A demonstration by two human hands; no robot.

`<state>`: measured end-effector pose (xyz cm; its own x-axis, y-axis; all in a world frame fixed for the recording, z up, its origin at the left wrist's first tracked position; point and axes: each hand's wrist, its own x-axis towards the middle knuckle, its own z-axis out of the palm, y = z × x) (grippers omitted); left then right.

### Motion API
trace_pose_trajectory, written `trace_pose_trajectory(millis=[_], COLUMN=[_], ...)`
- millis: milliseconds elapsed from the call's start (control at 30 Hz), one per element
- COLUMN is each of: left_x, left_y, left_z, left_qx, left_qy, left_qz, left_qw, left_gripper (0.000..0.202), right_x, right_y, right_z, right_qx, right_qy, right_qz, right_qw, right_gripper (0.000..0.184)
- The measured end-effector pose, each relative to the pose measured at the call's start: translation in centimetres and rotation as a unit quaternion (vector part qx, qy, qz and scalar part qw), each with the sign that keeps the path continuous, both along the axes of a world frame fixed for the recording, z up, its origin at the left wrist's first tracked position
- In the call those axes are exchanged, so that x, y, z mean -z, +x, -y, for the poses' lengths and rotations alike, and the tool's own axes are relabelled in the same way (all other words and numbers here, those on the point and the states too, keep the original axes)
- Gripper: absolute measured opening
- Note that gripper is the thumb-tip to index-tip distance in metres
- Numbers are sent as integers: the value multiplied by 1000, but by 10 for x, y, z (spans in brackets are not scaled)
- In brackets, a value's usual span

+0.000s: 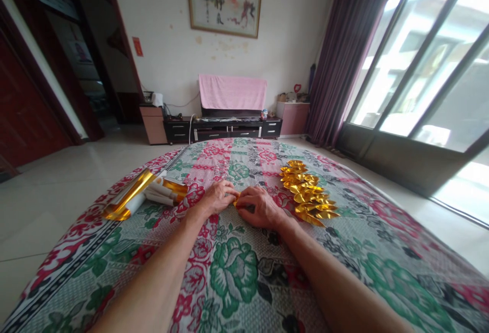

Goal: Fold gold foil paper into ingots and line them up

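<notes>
My left hand (217,198) and my right hand (260,206) meet over the flowered cloth (229,272), fingers pinched together on a small piece of gold foil paper (236,201) that mostly hides between them. A pile of folded gold foil pieces (307,193) lies just right of my right hand. To the left of my left hand lie flat gold foil sheets (132,193) with white backs, some rolled.
The cloth covers a round table whose edge curves off left and right. Beyond it are a tiled floor, a low dark TV cabinet (225,127) with a pink cover, purple curtains (344,58) and a large window at right.
</notes>
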<state>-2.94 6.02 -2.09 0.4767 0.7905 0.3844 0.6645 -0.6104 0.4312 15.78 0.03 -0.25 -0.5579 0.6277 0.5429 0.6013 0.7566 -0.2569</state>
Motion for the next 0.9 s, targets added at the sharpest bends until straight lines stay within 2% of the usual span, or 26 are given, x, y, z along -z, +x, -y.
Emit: trace_pose_trajectory(millis=[200,533,733,900], left_x=[-1,-10,-15,-23], left_y=[1,1,5,12], left_z=[0,6,12,21], left_qx=[-1,6,15,70], left_qy=[5,-11,15,61], left_qz=[-11,-26,-34,-47], left_qw=[1000,1000,999,995], left_gripper=[18,21,21,23], right_x=[-5,-13,-6,0], right_y=[1,-4,-10,-11], right_z=[0,8,5,0], right_qx=[-15,-17,40,73], right_qy=[-22,17,-6,-27], right_qz=[25,80,40,-4], right_qw=[999,997,998,997], right_gripper=[12,14,11,9])
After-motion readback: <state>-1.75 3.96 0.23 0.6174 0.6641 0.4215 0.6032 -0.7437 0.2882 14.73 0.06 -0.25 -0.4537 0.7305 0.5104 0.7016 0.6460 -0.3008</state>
